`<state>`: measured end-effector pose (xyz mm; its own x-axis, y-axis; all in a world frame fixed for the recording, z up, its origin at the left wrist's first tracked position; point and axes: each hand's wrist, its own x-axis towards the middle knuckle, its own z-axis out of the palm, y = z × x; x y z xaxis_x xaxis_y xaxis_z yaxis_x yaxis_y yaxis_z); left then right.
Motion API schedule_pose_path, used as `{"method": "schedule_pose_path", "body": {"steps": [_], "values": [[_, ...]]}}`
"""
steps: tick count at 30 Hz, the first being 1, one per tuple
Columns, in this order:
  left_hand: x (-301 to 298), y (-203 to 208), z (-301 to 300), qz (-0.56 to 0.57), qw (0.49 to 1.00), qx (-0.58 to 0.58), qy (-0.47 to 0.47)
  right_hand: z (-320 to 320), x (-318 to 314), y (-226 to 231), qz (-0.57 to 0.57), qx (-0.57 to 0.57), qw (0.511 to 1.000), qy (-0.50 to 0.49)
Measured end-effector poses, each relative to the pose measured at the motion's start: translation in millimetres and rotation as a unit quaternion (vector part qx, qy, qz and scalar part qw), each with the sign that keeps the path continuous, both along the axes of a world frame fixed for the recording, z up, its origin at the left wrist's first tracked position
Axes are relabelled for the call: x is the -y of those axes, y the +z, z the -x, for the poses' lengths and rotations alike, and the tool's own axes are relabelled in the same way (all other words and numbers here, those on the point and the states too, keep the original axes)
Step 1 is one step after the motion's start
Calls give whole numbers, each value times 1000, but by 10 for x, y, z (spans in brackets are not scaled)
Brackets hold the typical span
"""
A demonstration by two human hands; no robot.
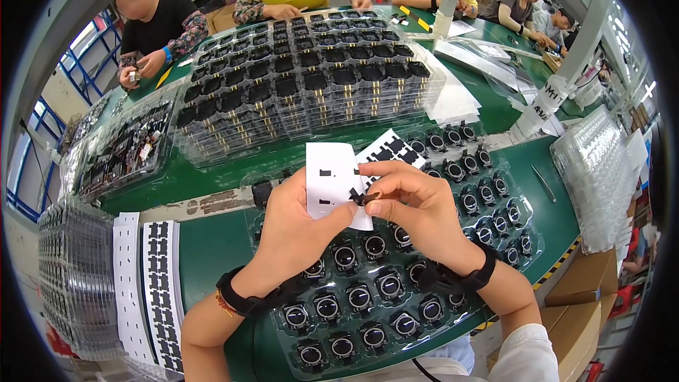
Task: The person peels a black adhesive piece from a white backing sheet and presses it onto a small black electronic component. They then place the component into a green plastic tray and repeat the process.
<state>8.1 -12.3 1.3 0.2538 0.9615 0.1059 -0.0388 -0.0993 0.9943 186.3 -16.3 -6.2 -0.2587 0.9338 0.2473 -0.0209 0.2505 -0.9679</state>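
My left hand [293, 223] is closed on a white backing sheet [329, 166] that carries a few small black cut-outs. Its thumb lies along the sheet's lower part. At the sheet's right edge, my right hand [428, 216] pinches a small, dark, irregular piece [364, 199] between thumb and fingers; it looks like a black sticker, and the fingers partly cover it. Behind that hand lies another white sheet with rows of black stickers [390, 150]. Below both hands are clear plastic trays holding many round black parts with shiny rims [344, 257].
Tall stacked clear trays of black parts [286, 86] stand ahead. Sticker sheets [163, 290] and stacked empty trays [74, 276] are at left. Tweezers [544, 182] and bubble wrap [593, 177] lie right, above cardboard boxes [581, 276]. Several people work across the green table.
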Motion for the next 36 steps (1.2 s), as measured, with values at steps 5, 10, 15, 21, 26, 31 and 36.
{"method": "schedule_pose_path", "body": {"steps": [5,10,15,21,26,31,36], "values": [[-4,7,-6,40,998,35,-15,-16,-21,-38,49,-79,995,20],[13,12,-15,43,999,24,-5,-25,25,41,-65,77,994,-31],[47,-1,-47,8,999,42,12,6,59,54,-182,158,968,-65],[50,15,-32,22,999,23,7,22,-2,-39,43,-70,997,9],[41,-4,-36,25,999,21,7,-2,7,31,136,-126,982,31],[30,-17,-43,22,999,34,7,-20,1,42,176,-141,974,30],[17,-37,-38,19,999,37,8,-22,-3,13,182,-139,973,24]]}}
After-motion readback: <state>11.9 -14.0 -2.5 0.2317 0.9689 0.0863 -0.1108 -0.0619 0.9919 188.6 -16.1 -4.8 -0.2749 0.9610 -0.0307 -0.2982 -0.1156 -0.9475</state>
